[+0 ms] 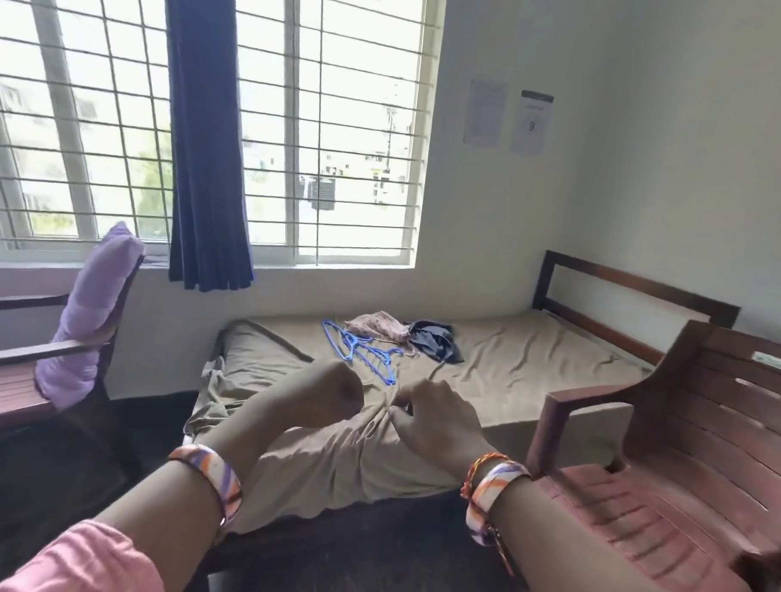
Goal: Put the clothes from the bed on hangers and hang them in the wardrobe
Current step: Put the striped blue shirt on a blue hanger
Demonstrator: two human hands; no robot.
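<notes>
on the bed i see the clothes — a pale pink garment and a dark one touching it, crumpled near the window side. blue hangers lie tangled just beside the pink one. my left hand hovers over the sheet, fingers curled into a fist holding nothing; my right hand has loose, relaxed fingers, gripping nothing — both well short of the clothes. a brown chair stands right, another chair with a purple cloth left.
</notes>
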